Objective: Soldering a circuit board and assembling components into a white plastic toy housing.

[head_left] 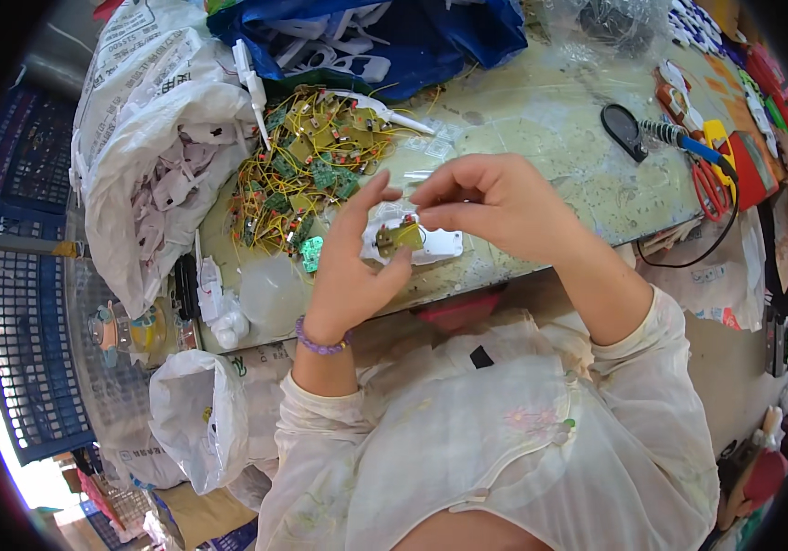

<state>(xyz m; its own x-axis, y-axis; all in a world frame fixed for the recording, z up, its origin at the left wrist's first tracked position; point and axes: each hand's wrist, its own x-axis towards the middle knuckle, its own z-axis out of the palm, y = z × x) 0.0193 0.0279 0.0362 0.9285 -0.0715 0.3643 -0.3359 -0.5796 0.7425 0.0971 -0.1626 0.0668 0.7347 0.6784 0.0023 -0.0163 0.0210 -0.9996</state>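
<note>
The small olive-brown circuit board (400, 239) looks matt, while the white oblong plastic casing (444, 246) is smooth with a soft sheen, and the tangled heap of green and tan boards (307, 170) bristles with thin yellow plastic-coated wires. The pale green counter (527, 129) has a scuffed, speckled surface with slightly glossy patches, the bulging white sack (141, 78) looks like creased woven plastic, and the wide blue bag (467, 46) is shiny plastic. The loose cream-white blouse (486, 432) is thin, sheer cloth, softly wrinkled.
</note>
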